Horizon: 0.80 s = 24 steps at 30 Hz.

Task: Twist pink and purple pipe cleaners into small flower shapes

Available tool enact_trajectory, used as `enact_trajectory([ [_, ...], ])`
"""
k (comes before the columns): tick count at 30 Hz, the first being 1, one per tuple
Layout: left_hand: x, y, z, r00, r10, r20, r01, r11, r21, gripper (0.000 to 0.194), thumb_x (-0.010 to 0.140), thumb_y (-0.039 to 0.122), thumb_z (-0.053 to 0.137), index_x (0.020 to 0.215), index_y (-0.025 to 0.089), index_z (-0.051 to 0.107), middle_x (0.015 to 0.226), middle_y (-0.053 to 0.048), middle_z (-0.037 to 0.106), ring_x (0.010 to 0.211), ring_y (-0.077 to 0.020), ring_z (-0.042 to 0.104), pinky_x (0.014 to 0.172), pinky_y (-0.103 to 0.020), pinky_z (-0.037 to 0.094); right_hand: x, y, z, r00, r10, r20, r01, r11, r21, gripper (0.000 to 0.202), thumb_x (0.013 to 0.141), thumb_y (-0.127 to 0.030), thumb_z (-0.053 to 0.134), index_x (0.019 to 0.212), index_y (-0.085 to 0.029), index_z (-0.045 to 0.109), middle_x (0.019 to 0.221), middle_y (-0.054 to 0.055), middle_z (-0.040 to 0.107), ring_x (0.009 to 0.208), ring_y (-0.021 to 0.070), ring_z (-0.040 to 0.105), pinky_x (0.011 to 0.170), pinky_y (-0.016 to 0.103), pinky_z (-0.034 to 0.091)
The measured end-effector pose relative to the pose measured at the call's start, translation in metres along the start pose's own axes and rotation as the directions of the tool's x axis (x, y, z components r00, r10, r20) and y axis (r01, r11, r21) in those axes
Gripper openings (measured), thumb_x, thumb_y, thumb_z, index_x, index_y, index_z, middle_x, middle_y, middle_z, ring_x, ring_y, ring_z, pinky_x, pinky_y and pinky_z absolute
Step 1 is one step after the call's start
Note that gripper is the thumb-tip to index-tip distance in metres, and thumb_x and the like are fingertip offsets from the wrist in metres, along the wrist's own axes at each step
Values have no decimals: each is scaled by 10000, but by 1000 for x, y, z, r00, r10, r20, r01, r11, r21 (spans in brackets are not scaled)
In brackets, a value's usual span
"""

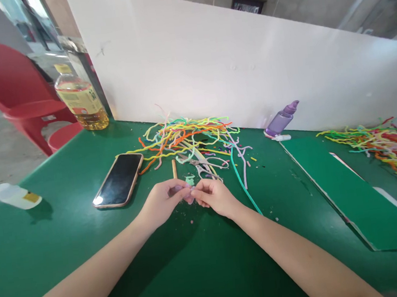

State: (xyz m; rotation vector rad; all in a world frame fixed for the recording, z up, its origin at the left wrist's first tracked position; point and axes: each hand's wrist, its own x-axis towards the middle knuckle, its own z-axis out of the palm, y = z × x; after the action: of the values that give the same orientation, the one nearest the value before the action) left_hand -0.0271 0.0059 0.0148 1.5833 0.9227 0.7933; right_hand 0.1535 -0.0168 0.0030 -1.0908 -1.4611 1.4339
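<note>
My left hand (162, 200) and my right hand (217, 196) meet over the table, fingers and thumbs pinched together. A small pinkish-purple piece (189, 200) shows between the fingertips; most of it is covered, so its kind is unclear. Just beyond the fingers is a small mint-green piece (189, 180), whose shape I cannot make out. Scissors (205, 165) with grey handles lie past my right hand. Behind my left hand is a thin tan stick (174, 169). A pile of colourful fuzzy pipe cleaners (186, 133) spreads beyond, with one teal pipe cleaner (242, 181) trailing toward my right forearm.
On the green table (155, 276) a phone (119, 180) and a white squeeze bottle (13, 194) lie left. An oil bottle (81, 99) stands at the far left corner. Rightward are a purple bottle (280, 120), green boards (359, 193) and more pipe cleaners (393, 144). A white panel (182, 60) borders the back.
</note>
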Motion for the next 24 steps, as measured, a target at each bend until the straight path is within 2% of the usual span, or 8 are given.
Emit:
enact_trajectory([
  [4,1,-1,-1,998,-64,-9,63,996,-60,204,765,347,624,840,158,641,726,-42,707,704,-190,653,725,-312,489,-5,-4,-1,973,-228,-18,198,877,-437,184,844,-349,553,812,-179,613,683,3,633,597,108,568,580,233,447],
  [8,1,2,-1,991,-135,-1,133,977,-168,225,730,325,671,851,137,652,682,-33,691,668,-166,638,717,-295,486,-11,-1,0,850,-508,143,407,460,-789,187,899,-230,464,889,-176,642,786,58,678,741,166,604,693,294,443],
  [10,1,4,-1,987,-159,10,156,953,-259,300,729,318,676,956,125,635,689,-25,678,647,-151,624,701,-289,487,-13,1,1,813,-559,164,423,373,-826,201,903,-211,447,925,-170,643,800,72,683,751,179,607,702,305,442],
  [12,1,7,0,988,-152,7,146,936,-319,451,735,313,673,1130,130,556,689,-10,666,616,-141,610,682,-293,488,-12,1,3,825,-559,87,399,466,-790,187,898,-234,467,897,-178,645,772,55,683,712,161,612,680,279,450],
  [14,1,10,0,992,-126,-7,116,933,-341,485,764,335,639,1185,136,501,691,-6,659,604,-144,608,675,-303,487,-11,-1,5,876,-481,-36,327,647,-689,183,890,-268,486,838,-188,643,695,24,664,620,131,599,615,241,453],
  [17,3,11,-2,996,-92,11,90,924,-371,318,852,423,481,916,129,583,671,-21,634,594,-147,594,654,-300,475,-9,-4,6,936,-321,-146,201,826,-526,201,875,-311,499,789,-197,639,605,-4,610,513,113,548,526,225,431],
  [20,3,11,-1,995,-58,79,83,933,-349,384,878,443,412,706,135,564,654,-25,602,566,-128,552,614,-276,452,-10,-6,8,950,-268,-159,175,881,-439,216,865,-344,505,775,-208,646,592,-4,590,497,119,525,512,238,418],
  [24,2,11,4,995,-31,97,47,985,-169,297,819,420,537,703,149,574,626,1,584,559,-119,527,568,-245,427,-12,-7,9,932,-344,-112,243,824,-512,204,867,-341,509,777,-220,646,641,6,622,576,140,564,584,256,428],
])
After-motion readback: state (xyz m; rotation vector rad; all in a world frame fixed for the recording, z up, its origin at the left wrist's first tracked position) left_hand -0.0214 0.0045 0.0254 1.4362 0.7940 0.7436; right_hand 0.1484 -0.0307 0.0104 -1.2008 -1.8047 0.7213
